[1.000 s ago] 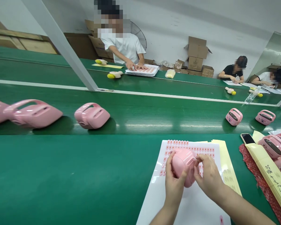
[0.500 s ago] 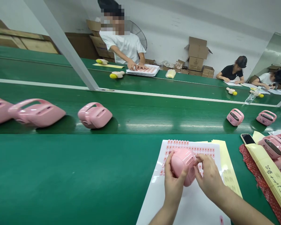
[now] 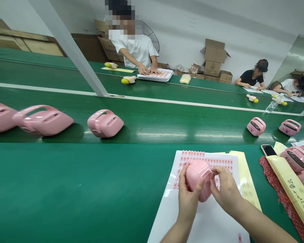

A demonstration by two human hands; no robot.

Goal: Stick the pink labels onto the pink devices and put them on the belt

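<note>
The left hand (image 3: pixel 188 199) wraps around a glossy pink plastic housing (image 3: pixel 196 179), its fingers closed on the body. The right hand (image 3: pixel 226 190) sits closer to the housing's slotted end, its fingertips (image 3: pixel 214 172) drawn into a narrow pinch at the upper right edge; whether they hold anything small cannot be told. The housing's long axis slants from far left to near right, over a sticker sheet (image 3: pixel 205 159) printed with rows of small pink labels. That sheet lies on a white sheet (image 3: pixel 205 222) on the green conveyor belt (image 3: pixel 66 168), with yellow backing paper (image 3: pixel 246 184) just beside it. To the right, more pink housings (image 3: pixel 297 158) rest on a yellow paper strip (image 3: pixel 295 192) with handwriting, which lies across a red mesh mat (image 3: pixel 276 189).
</note>
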